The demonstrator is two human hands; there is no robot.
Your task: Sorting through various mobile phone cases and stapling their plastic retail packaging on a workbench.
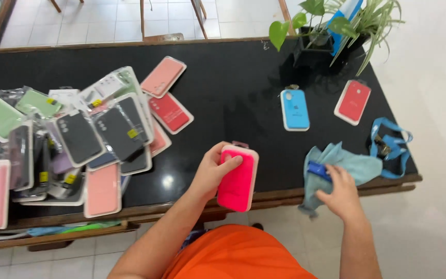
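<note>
A: Where is the pink case (pixel 237 178)?
B: At the table's (pixel 233 82) six o'clock edge; the left hand (pixel 213 169) grips it, thumb across its face.
A: The right hand (pixel 340 190)?
B: At four o'clock, fingers curled on the cloth (pixel 354 166).

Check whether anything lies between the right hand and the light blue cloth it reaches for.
Nothing visible does. The right hand already rests on the light blue cloth at the table edge, its fingers touching a small dark blue thing on the cloth.
</note>
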